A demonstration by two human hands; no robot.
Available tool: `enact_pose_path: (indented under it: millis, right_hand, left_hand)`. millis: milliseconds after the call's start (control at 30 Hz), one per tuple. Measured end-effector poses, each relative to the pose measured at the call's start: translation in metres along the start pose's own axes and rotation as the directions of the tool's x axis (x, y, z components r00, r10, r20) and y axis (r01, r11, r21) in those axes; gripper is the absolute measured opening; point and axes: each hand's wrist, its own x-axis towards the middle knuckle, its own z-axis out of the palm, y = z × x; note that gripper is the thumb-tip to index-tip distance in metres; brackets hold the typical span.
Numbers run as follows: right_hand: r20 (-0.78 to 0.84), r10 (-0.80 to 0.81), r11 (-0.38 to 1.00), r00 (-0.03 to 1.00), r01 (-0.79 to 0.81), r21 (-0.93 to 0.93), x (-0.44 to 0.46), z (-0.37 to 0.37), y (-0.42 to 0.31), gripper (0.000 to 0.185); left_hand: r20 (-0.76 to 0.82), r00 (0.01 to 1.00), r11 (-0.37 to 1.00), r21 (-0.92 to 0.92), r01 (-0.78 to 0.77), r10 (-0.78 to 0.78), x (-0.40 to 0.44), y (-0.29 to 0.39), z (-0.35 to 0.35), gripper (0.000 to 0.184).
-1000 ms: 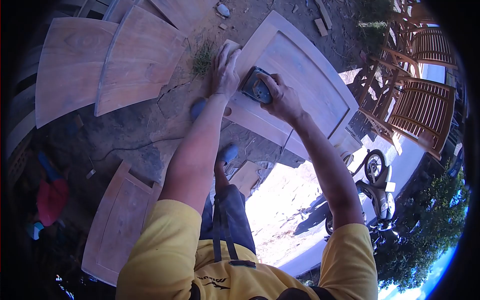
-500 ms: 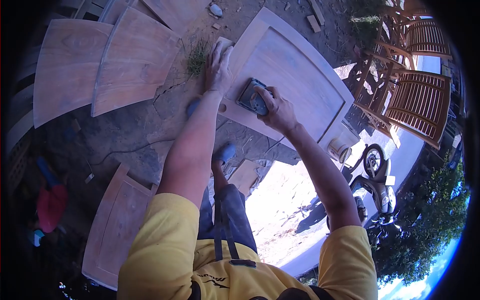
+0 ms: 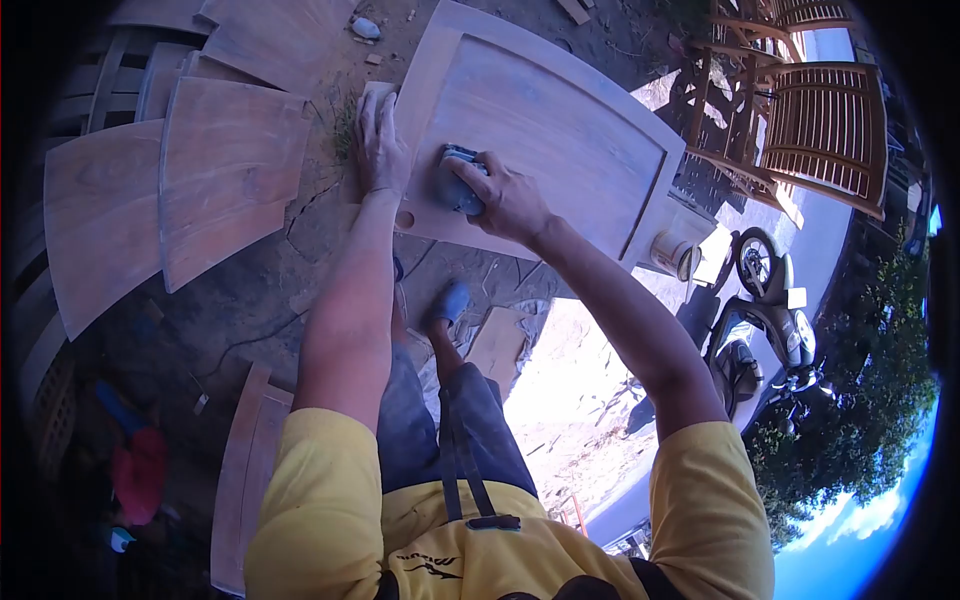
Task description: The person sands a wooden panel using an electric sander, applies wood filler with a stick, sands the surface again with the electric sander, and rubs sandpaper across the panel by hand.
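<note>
A framed wooden panel [image 3: 560, 130] lies in front of me, with a recessed middle and a round hole near its lower left edge. My right hand [image 3: 505, 200] is wrapped round a dark handheld sander [image 3: 459, 180], which rests on the panel's left part. At the panel's left edge, my left hand [image 3: 382, 150] lies flat with its fingers stretched out, pressing on the wood. The sander is to the right of my left hand, apart from it.
Curved wooden boards [image 3: 225, 170] lie at the left, another panel [image 3: 245, 470] below. A bucket [image 3: 672, 252] stands by the panel's lower right. Slatted chairs [image 3: 820, 125] and a motorcycle [image 3: 765, 320] are at the right. A person in red [image 3: 140, 475] is at the lower left.
The view has shifted, so the panel and both hands appear further left. The sander has stayed in my right hand on the panel's left part, and my left hand remains at the edge.
</note>
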Motion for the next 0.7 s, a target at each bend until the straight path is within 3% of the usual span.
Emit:
enact_pose_path:
  millis: [167, 233, 367, 433, 500, 533, 600, 633, 700]
  right_hand:
    - [-0.053, 0.052, 0.998, 0.997, -0.05, 0.038, -0.03, -0.001, 0.027, 0.101]
    - [-0.022, 0.226, 0.969, 0.974, -0.222, 0.109, -0.062, -0.008, 0.049, 0.098]
    - [-0.218, 0.423, 0.899, 0.879, -0.379, 0.219, -0.132, 0.002, 0.113, 0.09]
    - [-0.325, 0.534, 0.845, 0.78, -0.489, 0.215, -0.163, 0.009, 0.147, 0.087]
    - [-0.336, 0.682, 0.727, 0.65, -0.552, 0.408, -0.187, 0.006, 0.174, 0.086]
    - [-0.335, 0.686, 0.723, 0.646, -0.552, 0.415, -0.192, 0.004, 0.186, 0.086]
    - [-0.325, 0.858, 0.509, 0.397, -0.739, 0.442, -0.192, 0.001, 0.208, 0.086]
    - [-0.322, 0.862, 0.504, 0.392, -0.737, 0.451, -0.182, 0.0, 0.216, 0.086]
    - [-0.283, 0.928, 0.357, 0.241, -0.792, 0.495, -0.16, -0.001, 0.226, 0.088]
  left_hand:
    - [0.019, 0.999, 0.999, 0.032, -0.043, 0.042, 0.0, 0.005, 0.007, 0.055]
    - [0.067, 0.998, 0.966, 0.257, -0.03, 0.013, 0.004, 0.029, -0.004, 0.074]
    - [0.131, 0.99, 0.937, 0.336, -0.095, 0.054, 0.001, 0.028, 0.001, 0.088]
    - [0.166, 0.986, 0.928, 0.362, -0.093, 0.034, 0.002, 0.025, 0.004, 0.082]
    - [0.165, 0.986, 0.923, 0.372, -0.097, 0.037, 0.002, 0.026, 0.005, 0.081]
    - [0.161, 0.986, 0.92, 0.381, -0.092, 0.032, 0.001, 0.025, 0.006, 0.08]
    - [0.17, 0.985, 0.916, 0.389, -0.099, 0.034, 0.001, 0.023, 0.008, 0.08]
    - [0.169, 0.985, 0.914, 0.395, -0.096, 0.031, 0.001, 0.021, 0.009, 0.079]
    - [0.162, 0.986, 0.909, 0.404, -0.104, 0.041, 0.001, 0.021, 0.01, 0.078]
